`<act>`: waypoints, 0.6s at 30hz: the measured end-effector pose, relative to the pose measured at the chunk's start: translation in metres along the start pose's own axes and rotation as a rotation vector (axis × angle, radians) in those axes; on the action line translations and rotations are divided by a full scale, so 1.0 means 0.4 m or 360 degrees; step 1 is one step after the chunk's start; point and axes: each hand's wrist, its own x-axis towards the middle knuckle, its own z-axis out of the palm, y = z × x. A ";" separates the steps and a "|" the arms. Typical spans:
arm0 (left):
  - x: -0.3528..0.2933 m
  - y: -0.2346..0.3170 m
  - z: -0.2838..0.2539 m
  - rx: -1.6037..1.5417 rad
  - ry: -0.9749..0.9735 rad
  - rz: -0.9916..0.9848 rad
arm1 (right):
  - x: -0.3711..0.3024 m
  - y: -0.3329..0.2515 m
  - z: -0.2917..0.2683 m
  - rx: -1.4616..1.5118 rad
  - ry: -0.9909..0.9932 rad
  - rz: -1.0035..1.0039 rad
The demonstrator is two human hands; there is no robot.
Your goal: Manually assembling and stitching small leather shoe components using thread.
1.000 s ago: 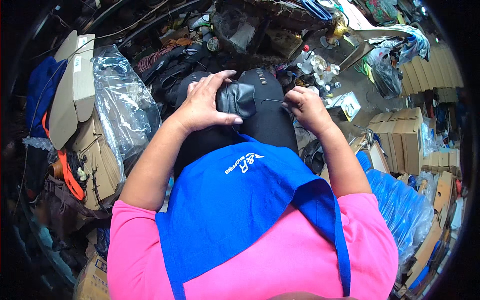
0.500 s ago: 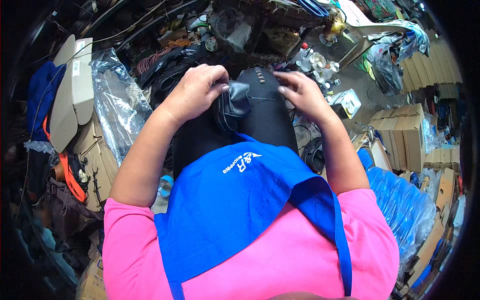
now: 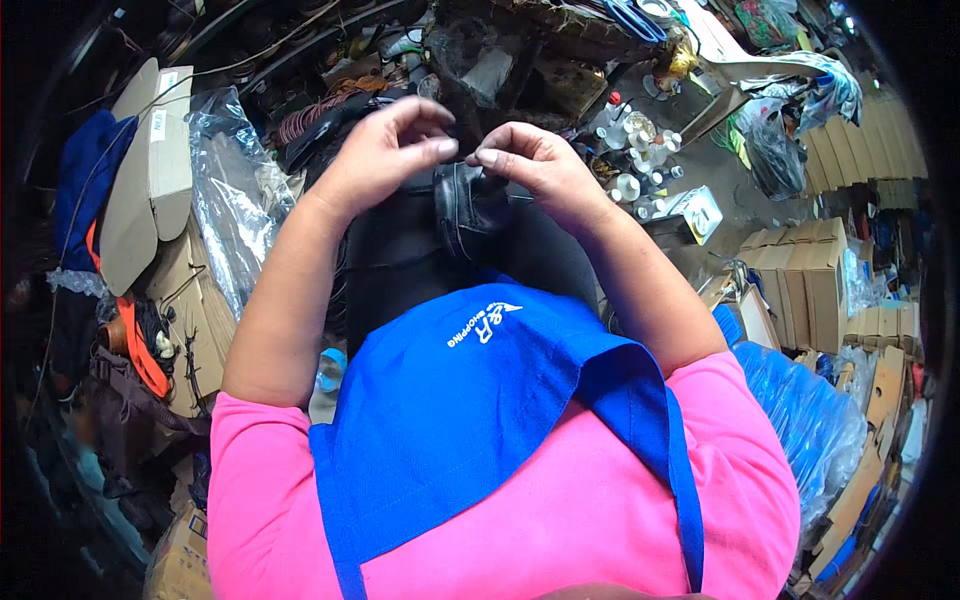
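Head view: the black piece (image 3: 468, 215) lies on the lap (image 3: 395, 250), upper centre of the frame. The left hand (image 3: 380, 158) has its grip spread, thumb and fingers apart, just up and left of the piece. The right hand (image 3: 552, 175) has its grip pressed together at the tips, by the piece's top edge; whether it pinches anything is too small to tell. Boxes (image 3: 800, 275) stand at right

White lettering (image 3: 487, 327) on blue apron (image 3: 430, 430), dark-printed white label (image 3: 158, 124) on cardboard piece (image 3: 169, 185)
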 end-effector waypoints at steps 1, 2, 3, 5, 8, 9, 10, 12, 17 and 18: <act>-0.010 -0.020 0.002 -0.0023 -0.0105 -0.0082 | -0.001 -0.004 0.000 -0.0002 0.0003 0.0004; -0.022 -0.034 0.009 0.0137 -0.0185 -0.0030 | -0.002 -0.008 -0.001 0.0124 0.0048 -0.0025; -0.026 -0.045 0.021 0.0139 -0.0249 -0.0037 | -0.003 -0.009 -0.004 0.0250 0.0095 -0.0053; -0.034 -0.053 0.037 0.0223 -0.0237 -0.0009 | -0.007 -0.007 -0.018 0.0184 0.0069 -0.0050; -0.034 -0.046 0.037 0.0232 -0.0223 -0.0042 | -0.014 -0.018 -0.024 -0.0047 0.0093 -0.0092; -0.035 -0.051 0.036 0.0206 -0.0233 -0.0056 | -0.021 -0.029 -0.021 -0.0341 0.0126 -0.0107; -0.036 -0.057 0.034 0.0204 -0.0228 -0.0059 | -0.027 -0.038 -0.020 -0.0635 0.0160 -0.0122; -0.038 -0.066 0.032 0.0213 -0.0224 -0.0014 | -0.038 -0.049 -0.028 -0.1072 0.0143 -0.0215; -0.043 -0.058 0.033 0.0186 -0.0216 -0.0047 | -0.050 -0.072 -0.015 -0.1603 0.0070 -0.0330; -0.043 -0.057 0.033 0.0212 -0.0210 -0.0040 | -0.049 -0.071 -0.016 -0.1605 0.0072 -0.0330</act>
